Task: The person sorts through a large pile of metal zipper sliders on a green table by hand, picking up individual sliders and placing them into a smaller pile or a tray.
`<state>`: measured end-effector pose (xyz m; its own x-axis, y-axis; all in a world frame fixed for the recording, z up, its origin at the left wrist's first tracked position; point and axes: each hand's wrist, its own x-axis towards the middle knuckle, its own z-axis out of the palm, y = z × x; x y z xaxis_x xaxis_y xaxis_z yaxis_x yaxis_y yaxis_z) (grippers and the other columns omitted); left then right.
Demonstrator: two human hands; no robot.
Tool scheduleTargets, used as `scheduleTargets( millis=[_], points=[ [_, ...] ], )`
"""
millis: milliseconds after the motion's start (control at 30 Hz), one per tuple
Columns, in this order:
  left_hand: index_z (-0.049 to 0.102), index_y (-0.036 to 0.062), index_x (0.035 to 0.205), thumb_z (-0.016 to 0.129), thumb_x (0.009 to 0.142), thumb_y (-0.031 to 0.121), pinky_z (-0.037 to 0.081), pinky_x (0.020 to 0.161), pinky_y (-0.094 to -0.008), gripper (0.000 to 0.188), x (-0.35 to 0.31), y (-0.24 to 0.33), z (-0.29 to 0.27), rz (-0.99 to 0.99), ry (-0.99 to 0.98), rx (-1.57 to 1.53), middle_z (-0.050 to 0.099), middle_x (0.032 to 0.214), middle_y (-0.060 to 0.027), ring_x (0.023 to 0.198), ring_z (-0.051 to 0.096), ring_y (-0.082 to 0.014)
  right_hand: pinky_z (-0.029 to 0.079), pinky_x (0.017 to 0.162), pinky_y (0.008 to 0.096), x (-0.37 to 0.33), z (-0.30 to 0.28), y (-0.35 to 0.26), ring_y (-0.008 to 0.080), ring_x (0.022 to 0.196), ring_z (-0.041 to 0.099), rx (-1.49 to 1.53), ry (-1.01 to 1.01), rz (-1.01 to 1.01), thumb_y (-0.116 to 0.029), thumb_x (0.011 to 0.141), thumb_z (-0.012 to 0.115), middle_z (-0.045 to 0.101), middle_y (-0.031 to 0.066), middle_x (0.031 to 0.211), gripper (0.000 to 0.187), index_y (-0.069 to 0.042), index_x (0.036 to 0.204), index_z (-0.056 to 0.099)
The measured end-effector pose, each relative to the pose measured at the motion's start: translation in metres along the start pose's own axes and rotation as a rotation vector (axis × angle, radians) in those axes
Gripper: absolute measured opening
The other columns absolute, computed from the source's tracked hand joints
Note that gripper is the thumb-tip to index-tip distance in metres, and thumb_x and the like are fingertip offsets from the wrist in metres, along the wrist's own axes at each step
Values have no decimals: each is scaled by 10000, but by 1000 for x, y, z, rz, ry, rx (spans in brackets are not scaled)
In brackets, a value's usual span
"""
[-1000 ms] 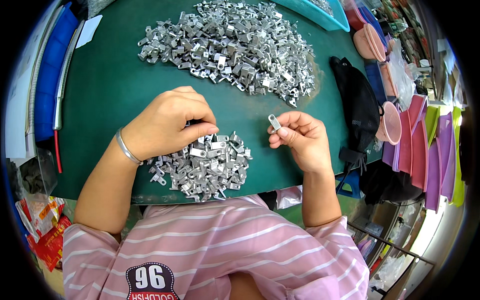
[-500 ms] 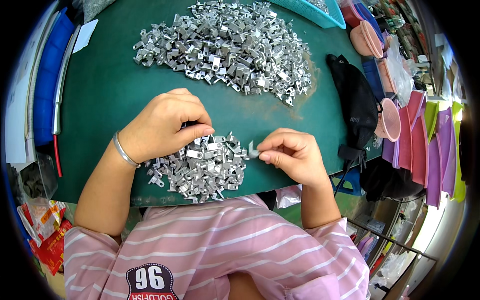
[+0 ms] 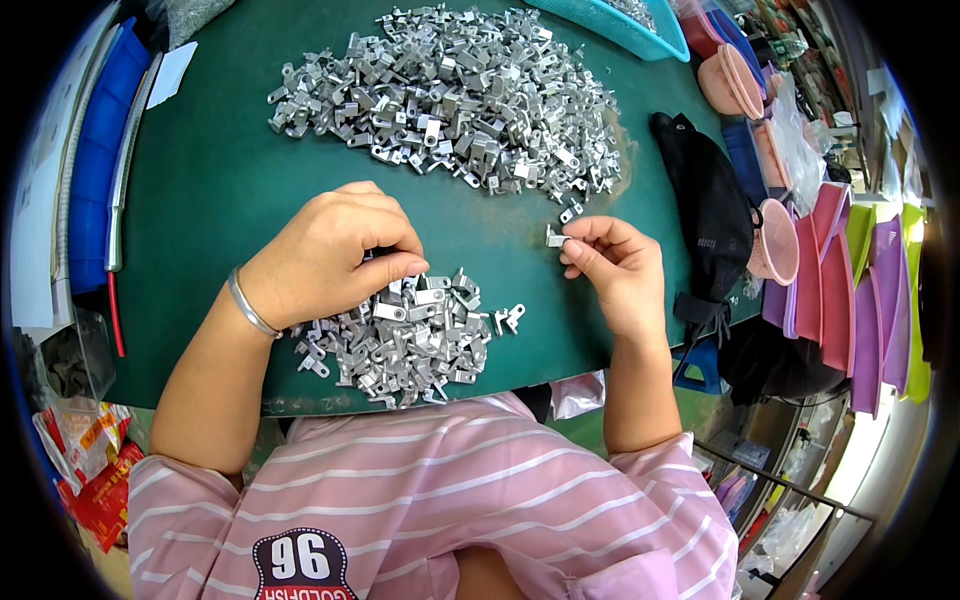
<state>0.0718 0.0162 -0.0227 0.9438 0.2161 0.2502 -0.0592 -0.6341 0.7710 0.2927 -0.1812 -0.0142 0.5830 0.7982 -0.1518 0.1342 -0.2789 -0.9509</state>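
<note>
My right hand (image 3: 622,265) pinches a small silver metal bracket (image 3: 555,238) between thumb and fingertips, just above the green tabletop. Close beyond its fingers, a similar loose piece (image 3: 571,211) lies at the near edge of the large heap of metal brackets (image 3: 470,90). My left hand (image 3: 350,245) is closed, its thumb against the curled fingers, over the far left side of a smaller bracket pile (image 3: 415,345). Whatever it may grip is hidden. Two or so loose brackets (image 3: 510,319) lie right of the small pile.
A black cloth item (image 3: 705,200) lies along the right side of the green table (image 3: 200,200). At the far right stand a turquoise basket (image 3: 640,35) and pink baskets (image 3: 775,240). Blue trays and papers (image 3: 95,150) line the left edge.
My right hand has moved away and to the right, from beside the small pile to near the large heap, with a bracket in its fingers. The left hand stays almost still.
</note>
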Motion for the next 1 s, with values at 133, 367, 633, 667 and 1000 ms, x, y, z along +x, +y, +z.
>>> scheduleTargets(
  millis=[133,367,633,667,1000],
  points=[
    [668,52,772,722,764,64,472,736,-325,56,0,1,0,-10,-8,-4,664,756,-45,730,616,-204,520,617,232,-5,-4,-3,106,702,625,286,-132,66,29,848,670,672,64,815,121,44,968,669],
    [672,51,777,722,768,67,474,733,-326,53,0,0,1,-15,-4,0,663,758,-48,737,617,-207,495,655,288,-3,9,-24,199,767,634,-367,-424,-479,41,802,667,657,98,875,132,3,928,678],
    [683,55,788,722,780,82,484,749,-331,48,2,2,-1,3,-9,-6,672,771,-54,750,628,-215,507,659,384,44,35,-30,332,760,608,-658,11,-716,16,780,677,594,145,929,230,-9,1001,619],
    [684,55,788,726,780,84,485,749,-330,52,3,4,-3,-4,-15,4,673,772,-54,757,630,-214,513,665,378,45,35,-30,329,765,616,-665,6,-729,16,778,679,604,144,921,221,-5,991,621],
    [681,55,770,733,777,88,473,716,-324,62,4,5,-2,-14,-21,16,669,756,-44,721,611,-204,523,621,267,7,30,-18,162,752,655,-368,16,-479,35,755,731,662,81,864,315,-19,1044,616]
  ],
)
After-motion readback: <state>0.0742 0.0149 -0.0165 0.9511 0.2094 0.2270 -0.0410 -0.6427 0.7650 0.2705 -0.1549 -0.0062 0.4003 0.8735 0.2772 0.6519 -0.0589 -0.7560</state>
